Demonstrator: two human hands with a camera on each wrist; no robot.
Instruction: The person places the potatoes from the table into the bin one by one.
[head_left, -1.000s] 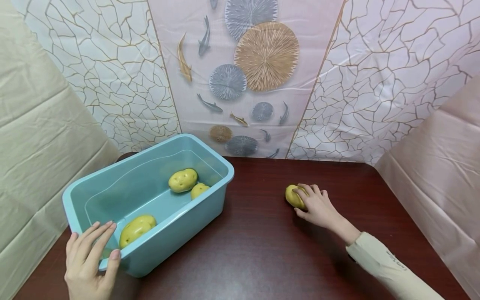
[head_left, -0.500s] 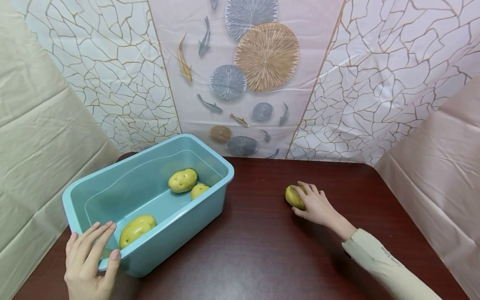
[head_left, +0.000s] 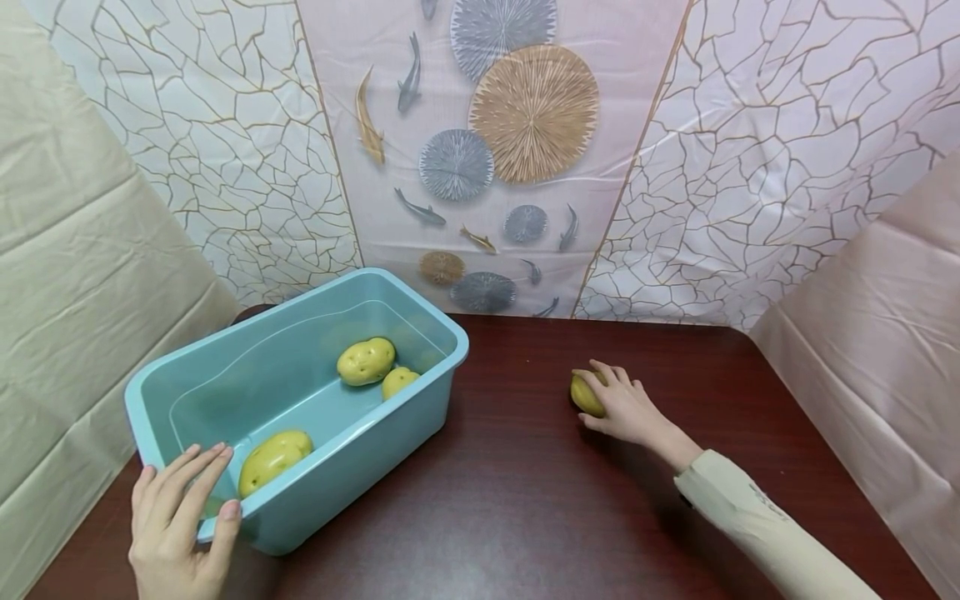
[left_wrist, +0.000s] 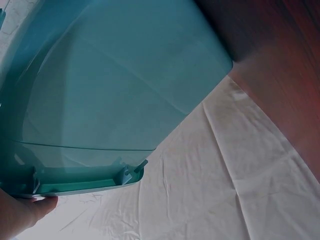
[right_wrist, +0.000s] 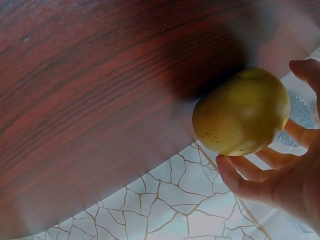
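Note:
A light blue plastic bin (head_left: 405, 425) stands on the table at the left. My left hand (head_left: 172, 525) holds its near corner, fingers over the rim and thumb outside. In the left wrist view the thumb (left_wrist: 42, 207) touches the underside of the rim. Inside the bin lie yellow potatoes: one potato (head_left: 273, 461) near that hand, a second potato (head_left: 366, 361) and a partly hidden third potato (head_left: 397, 381) at the far end. My right hand (head_left: 630, 408) spreads around another potato (right_wrist: 242, 112) on the table. Its fingers touch the potato, while the thumb (right_wrist: 305, 72) stands apart from it.
The dark red wooden table (head_left: 510, 492) runs back to a wall covered with patterned cloth (head_left: 750, 167). Plain beige cloth (head_left: 82, 275) hangs on the left side, with similar cloth (head_left: 877, 333) on the right.
My right hand has shifted slightly left and farther over the potato on the table, covering more of it. That potato stays in place. The left hand and bin have not moved.

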